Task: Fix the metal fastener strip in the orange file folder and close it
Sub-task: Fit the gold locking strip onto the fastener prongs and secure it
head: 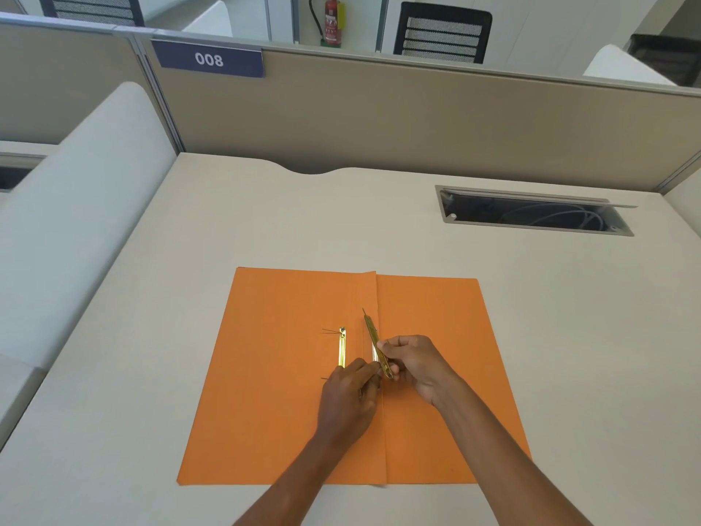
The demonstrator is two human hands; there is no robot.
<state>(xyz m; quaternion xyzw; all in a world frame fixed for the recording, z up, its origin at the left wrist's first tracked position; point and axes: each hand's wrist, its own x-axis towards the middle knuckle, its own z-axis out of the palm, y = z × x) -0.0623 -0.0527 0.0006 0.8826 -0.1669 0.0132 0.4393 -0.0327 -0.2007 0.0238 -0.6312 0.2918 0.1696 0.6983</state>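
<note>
Hands meet at the open orange folder [288, 373] spine: right hand [415, 364] pinches fastener strip [375, 345], left hand [351, 396] pinching its six o'clock end; align prongs squarely.

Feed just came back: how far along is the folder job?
Done: orange folder lies open on the desk; one gold bar rests left of the crease. In hand: both hands, left hand and right hand, pinch the fastener strip. Left: seating it, closing the folder.

Both hands [351, 396] [415, 364] together (fingers [383, 347] pinched)
</note>
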